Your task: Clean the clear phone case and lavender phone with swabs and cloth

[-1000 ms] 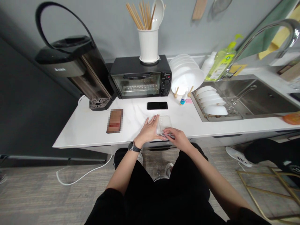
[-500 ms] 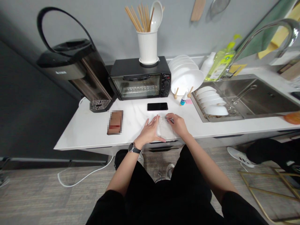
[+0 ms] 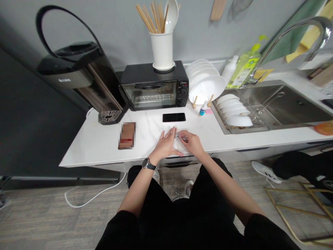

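My left hand (image 3: 165,145) lies on the counter with its fingers stretched out and the thumb spread, along the left edge of a thin, clear or whitish sheet-like piece (image 3: 179,148). Over the right part of that piece, my right hand (image 3: 194,143) is closed in a pinch on a slim silver metal tool (image 3: 184,139). The tool's tip points left, close to my left fingertips; its exact kind is too small to make out. Just beyond my hands lies a black phone (image 3: 174,117). A small bottle with a blue label (image 3: 202,109) stands further back on the right.
A black toaster oven (image 3: 153,93) stands behind, bearing a white utensil holder (image 3: 162,52). On the left are a water dispenser (image 3: 104,80) and a blurred brown item (image 3: 127,135). White plates (image 3: 205,85), a sink (image 3: 291,104) and bowls (image 3: 238,120) are right. Another person's shoe (image 3: 265,172) shows below.
My right hand has moved left with the metal tool, so that its tip is now near my left fingertips. My left hand stays in place. The view has shifted slightly.
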Available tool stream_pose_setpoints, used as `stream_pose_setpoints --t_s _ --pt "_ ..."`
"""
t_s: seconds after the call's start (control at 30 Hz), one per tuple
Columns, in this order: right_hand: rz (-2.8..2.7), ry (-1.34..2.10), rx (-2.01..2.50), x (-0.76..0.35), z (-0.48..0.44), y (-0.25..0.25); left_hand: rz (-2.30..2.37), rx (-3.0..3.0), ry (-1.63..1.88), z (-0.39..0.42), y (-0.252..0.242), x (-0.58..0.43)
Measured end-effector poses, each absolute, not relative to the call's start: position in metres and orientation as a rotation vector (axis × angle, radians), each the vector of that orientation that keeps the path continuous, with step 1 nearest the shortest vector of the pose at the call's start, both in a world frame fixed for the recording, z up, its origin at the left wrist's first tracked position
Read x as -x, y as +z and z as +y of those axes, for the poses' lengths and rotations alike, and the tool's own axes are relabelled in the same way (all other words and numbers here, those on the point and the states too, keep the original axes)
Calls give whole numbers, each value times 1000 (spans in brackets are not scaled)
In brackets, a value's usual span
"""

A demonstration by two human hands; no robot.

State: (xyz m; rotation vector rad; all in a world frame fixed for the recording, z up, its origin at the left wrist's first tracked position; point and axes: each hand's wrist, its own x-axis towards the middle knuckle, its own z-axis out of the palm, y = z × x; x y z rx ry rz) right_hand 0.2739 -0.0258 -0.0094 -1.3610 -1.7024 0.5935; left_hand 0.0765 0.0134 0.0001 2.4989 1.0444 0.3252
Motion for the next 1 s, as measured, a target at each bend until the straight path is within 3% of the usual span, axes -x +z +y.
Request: stream_pose_setpoints --t_s 0.3,0.47,0.77,1.0 --pt "-1646 870 1306 -284 -90 0 1076 -2533 282 13 1 -77" --pt "-1656 683 1426 -308 -93 -5 1089 -2559 264 12 3 -78" --pt "-1716 367 1517 -313 -12 -5 1065 -2519 266 12 6 -78" --pt "-1763 370 1490 -280 11 -4 1060 -2510 318 12 0 -77"
